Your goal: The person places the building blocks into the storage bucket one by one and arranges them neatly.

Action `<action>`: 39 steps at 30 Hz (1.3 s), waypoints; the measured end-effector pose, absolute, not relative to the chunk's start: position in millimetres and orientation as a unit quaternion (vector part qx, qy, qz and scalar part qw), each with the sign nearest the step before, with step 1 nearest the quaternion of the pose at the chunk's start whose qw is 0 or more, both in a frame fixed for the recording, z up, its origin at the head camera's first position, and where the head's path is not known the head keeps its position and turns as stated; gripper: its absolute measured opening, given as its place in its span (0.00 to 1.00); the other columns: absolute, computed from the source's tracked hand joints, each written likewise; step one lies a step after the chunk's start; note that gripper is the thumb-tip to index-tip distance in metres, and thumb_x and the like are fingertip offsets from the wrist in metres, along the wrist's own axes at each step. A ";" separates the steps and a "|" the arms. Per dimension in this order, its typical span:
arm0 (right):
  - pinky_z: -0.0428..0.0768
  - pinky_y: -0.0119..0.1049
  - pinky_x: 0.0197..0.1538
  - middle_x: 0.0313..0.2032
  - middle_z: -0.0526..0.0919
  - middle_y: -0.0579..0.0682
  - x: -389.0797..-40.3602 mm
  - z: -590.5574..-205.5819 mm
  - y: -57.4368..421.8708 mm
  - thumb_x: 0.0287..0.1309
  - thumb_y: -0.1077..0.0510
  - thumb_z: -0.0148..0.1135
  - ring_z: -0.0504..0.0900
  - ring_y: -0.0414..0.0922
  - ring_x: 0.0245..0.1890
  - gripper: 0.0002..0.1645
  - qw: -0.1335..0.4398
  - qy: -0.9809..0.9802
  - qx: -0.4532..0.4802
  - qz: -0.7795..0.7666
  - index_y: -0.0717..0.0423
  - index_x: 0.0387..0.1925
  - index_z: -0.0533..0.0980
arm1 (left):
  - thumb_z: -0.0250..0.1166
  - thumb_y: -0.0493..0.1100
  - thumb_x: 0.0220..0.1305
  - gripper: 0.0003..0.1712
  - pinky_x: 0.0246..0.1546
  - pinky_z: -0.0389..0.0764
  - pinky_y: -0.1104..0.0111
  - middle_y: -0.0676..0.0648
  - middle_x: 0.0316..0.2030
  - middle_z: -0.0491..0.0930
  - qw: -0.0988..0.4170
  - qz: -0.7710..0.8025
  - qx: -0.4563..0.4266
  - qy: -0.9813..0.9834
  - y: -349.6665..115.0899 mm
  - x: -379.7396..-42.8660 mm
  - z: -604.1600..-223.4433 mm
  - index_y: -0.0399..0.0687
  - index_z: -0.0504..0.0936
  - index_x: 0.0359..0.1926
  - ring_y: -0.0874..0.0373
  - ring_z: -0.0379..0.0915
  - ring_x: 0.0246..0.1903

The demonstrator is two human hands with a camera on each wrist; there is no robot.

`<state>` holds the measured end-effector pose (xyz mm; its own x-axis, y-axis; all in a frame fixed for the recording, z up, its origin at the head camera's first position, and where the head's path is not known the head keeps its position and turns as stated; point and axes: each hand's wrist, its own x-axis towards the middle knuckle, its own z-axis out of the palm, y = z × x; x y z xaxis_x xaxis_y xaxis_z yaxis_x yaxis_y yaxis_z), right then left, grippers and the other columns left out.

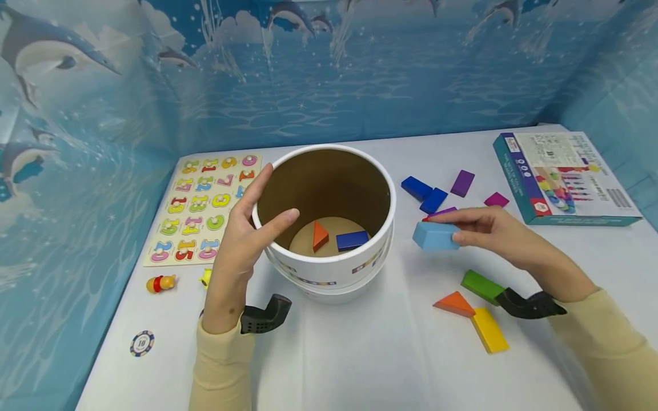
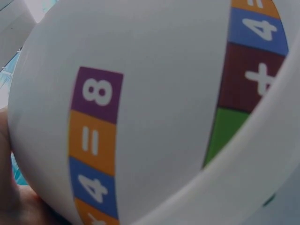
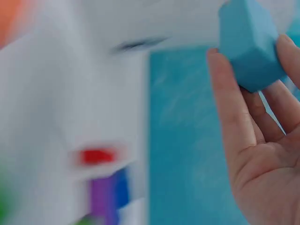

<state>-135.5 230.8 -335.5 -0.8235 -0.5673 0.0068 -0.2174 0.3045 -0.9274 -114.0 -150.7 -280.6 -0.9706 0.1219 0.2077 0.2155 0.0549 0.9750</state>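
A white bucket (image 1: 329,273) stands upright mid-table, with an orange triangular block (image 1: 320,236) and a dark blue block (image 1: 352,240) at its bottom. My left hand (image 1: 247,228) holds its left rim, thumb reaching over the opening. The left wrist view is filled by the bucket's wall (image 2: 159,93) with printed number tiles. To the right of the bucket, my right hand (image 1: 493,231) pinches a light blue block (image 1: 436,236) above the table; the right wrist view shows this block (image 3: 248,47) between thumb and fingers.
Several blue and purple blocks (image 1: 462,183) lie behind my right hand. Nearer are a green block (image 1: 482,286), an orange triangle (image 1: 455,303) and a yellow block (image 1: 489,330). A number puzzle board (image 1: 172,240), toy figure (image 1: 161,283) and chip (image 1: 141,343) lie left; a box (image 1: 570,177) lies right.
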 end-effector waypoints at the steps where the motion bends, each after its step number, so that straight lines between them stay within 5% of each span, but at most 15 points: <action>1: 0.77 0.32 0.39 0.49 0.74 0.45 -135.7 -321.4 225.5 0.60 0.68 0.48 0.72 0.42 0.43 0.21 0.157 0.774 -0.259 -0.556 0.58 0.55 0.69 | 0.65 0.41 0.50 0.42 0.60 0.51 0.51 0.56 0.64 0.55 0.033 -0.679 -0.116 -0.725 -150.6 -114.1 -280.3 0.52 0.57 0.66 0.62 0.45 0.63; 5: 0.77 0.30 0.40 0.51 0.72 0.51 -139.6 -266.3 191.7 0.60 0.69 0.46 0.72 0.46 0.44 0.22 0.130 0.733 -0.281 -0.606 0.58 0.56 0.69 | 0.65 0.41 0.50 0.42 0.60 0.53 0.51 0.56 0.64 0.55 0.031 -0.682 -0.114 -0.722 -150.5 -113.7 -279.7 0.54 0.57 0.66 0.60 0.46 0.63; 10: 0.77 0.36 0.43 0.50 0.72 0.50 -154.1 -225.5 137.7 0.60 0.55 0.52 0.73 0.49 0.45 0.21 0.147 0.784 -0.260 -0.544 0.48 0.56 0.70 | 0.66 0.43 0.50 0.42 0.59 0.55 0.52 0.56 0.64 0.54 0.026 -0.685 -0.113 -0.720 -149.8 -113.8 -279.5 0.54 0.57 0.66 0.59 0.46 0.63; 15: 0.75 0.42 0.48 0.49 0.75 0.49 -178.5 -220.6 94.2 0.58 0.55 0.54 0.76 0.46 0.45 0.21 0.215 0.778 -0.310 -0.503 0.51 0.54 0.71 | 0.65 0.44 0.50 0.42 0.59 0.56 0.54 0.56 0.64 0.55 0.020 -0.687 -0.113 -0.718 -148.8 -113.8 -279.7 0.54 0.56 0.66 0.60 0.46 0.62; 26: 0.74 0.34 0.47 0.46 0.78 0.50 -202.7 -233.5 43.8 0.55 0.66 0.56 0.77 0.42 0.45 0.19 0.329 0.762 -0.459 -0.316 0.60 0.50 0.73 | 0.62 0.37 0.52 0.41 0.58 0.58 0.56 0.57 0.64 0.54 0.019 -0.688 -0.121 -0.715 -150.3 -112.6 -279.4 0.50 0.54 0.66 0.59 0.49 0.62; 30: 0.76 0.33 0.45 0.41 0.80 0.49 -199.6 -234.8 45.0 0.55 0.67 0.55 0.78 0.41 0.42 0.16 0.291 0.758 -0.461 -0.358 0.60 0.47 0.75 | 0.61 0.36 0.52 0.41 0.58 0.59 0.56 0.57 0.64 0.55 0.020 -0.689 -0.119 -0.715 -150.2 -112.6 -279.4 0.51 0.55 0.66 0.59 0.50 0.61; 39: 0.76 0.33 0.45 0.44 0.79 0.54 -153.3 -235.0 122.8 0.58 0.65 0.53 0.78 0.45 0.45 0.16 0.092 0.754 -0.376 -0.531 0.59 0.49 0.74 | 0.64 0.40 0.51 0.41 0.59 0.55 0.52 0.58 0.63 0.55 0.026 -0.678 -0.113 -0.726 -148.4 -112.5 -279.4 0.54 0.56 0.66 0.60 0.47 0.62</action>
<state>-153.3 122.8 -235.0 -0.7006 -0.6641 0.2612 -0.4690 0.1527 -0.8699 -112.5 -148.4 -279.4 -0.9730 0.1283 0.1916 0.2000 0.0553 0.9782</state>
